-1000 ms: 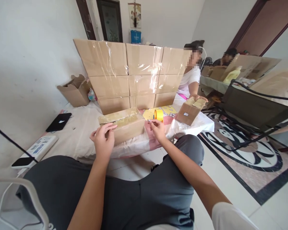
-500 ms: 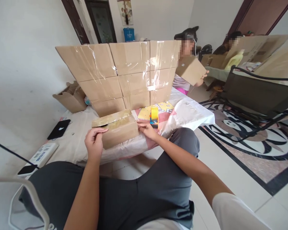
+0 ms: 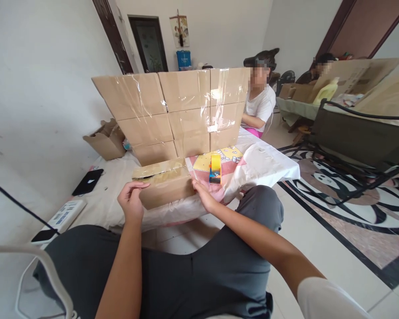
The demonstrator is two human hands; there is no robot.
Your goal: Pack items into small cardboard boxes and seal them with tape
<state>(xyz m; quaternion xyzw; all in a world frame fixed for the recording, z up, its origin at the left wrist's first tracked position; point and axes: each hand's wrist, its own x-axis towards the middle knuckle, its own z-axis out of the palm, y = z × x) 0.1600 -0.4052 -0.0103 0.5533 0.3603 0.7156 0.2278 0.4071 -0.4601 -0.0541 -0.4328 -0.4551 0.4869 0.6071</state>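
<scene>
A brown cardboard box (image 3: 168, 190) lies on the cloth in front of me, with clear tape along its top and a dark gap at the top's left end. At that end my left hand (image 3: 132, 195) is closed, thumb and finger pinching the upper edge. My right hand (image 3: 203, 195) holds the box's opposite end, fingers together against the corner; some fingertips are hidden. Just beyond my right hand, a tape dispenser (image 3: 215, 170) with a yellow roll sits on the printed cloth, untouched.
Behind the box stands a wall of taped cardboard boxes (image 3: 186, 110). An open carton (image 3: 106, 139), a black phone-like device (image 3: 88, 181) and a white power strip (image 3: 64, 217) are to the left. One person (image 3: 259, 104) sits beyond the stack; a black-framed chair (image 3: 355, 146) stands right.
My view has shifted slightly. Both hands remain at the box, with the right fingers now lower on its end. The person behind has lowered a box out of sight.
</scene>
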